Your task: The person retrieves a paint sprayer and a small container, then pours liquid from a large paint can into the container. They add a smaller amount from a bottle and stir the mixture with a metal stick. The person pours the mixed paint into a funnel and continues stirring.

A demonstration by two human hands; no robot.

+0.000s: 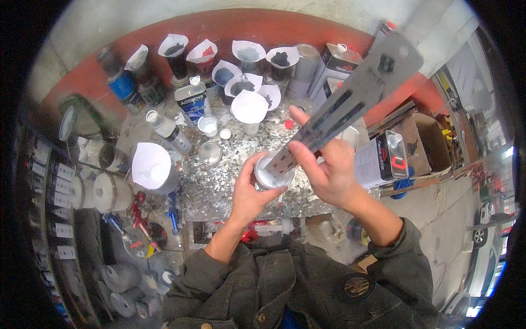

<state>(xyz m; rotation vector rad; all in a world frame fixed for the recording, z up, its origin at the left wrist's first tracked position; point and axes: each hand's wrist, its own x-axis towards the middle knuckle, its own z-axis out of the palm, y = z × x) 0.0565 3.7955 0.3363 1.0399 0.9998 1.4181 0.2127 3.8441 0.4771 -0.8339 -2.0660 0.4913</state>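
My left hand (245,193) is wrapped round a small cup (263,163) with whitish liquid (267,178) in it, close to the middle of the bench. My right hand (335,171) grips a long grey metal mixing stick (359,88) with slots and dark paint smears. The stick slants up to the right, and its lower end dips into the cup. Whether its tip touches the cup's bottom is hidden. Beyond my left hand lies a round metal lid (210,153), with a translucent plastic cup (208,126) behind it.
Paint cans with paper strainers (249,107) crowd the back of the paint-spattered bench (219,183). A larger strainer-topped container (152,165) stands at left, above red and blue spray guns (140,214). At right are a rectangular tin (378,159) and a cardboard box (426,140).
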